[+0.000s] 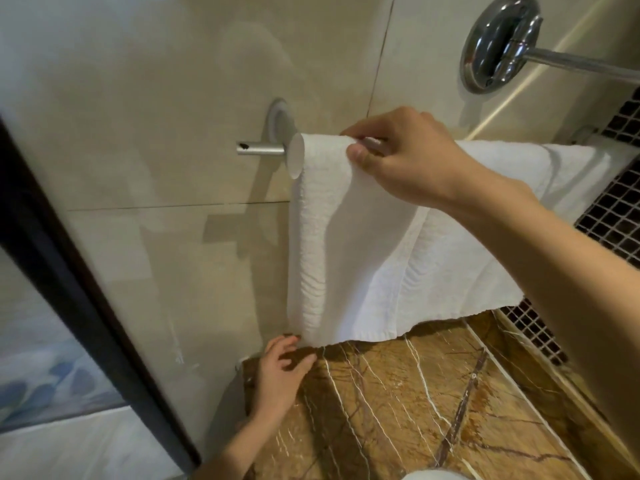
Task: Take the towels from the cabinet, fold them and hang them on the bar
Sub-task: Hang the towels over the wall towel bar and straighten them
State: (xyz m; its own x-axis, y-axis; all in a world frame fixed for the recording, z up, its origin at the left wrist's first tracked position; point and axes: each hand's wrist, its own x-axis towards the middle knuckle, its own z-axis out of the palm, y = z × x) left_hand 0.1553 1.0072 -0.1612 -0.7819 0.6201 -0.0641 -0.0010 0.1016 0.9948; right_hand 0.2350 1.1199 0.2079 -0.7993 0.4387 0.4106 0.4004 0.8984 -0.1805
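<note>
One towel (363, 258) hung over bar (258, 148), draped straight down, width running along bar. Right hand (408, 157) at bar pinched towel top. Left hand (282, 372) well below bar, fingers loose, empty, just under towel's lower corner, nearer for tug

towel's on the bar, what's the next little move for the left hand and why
Probably grip the towel at its lower corner with the left hand and tug down gently: the right hand pinches it at the bar, that edge hangs bunched, and the open left hand is beside the hem.
</note>
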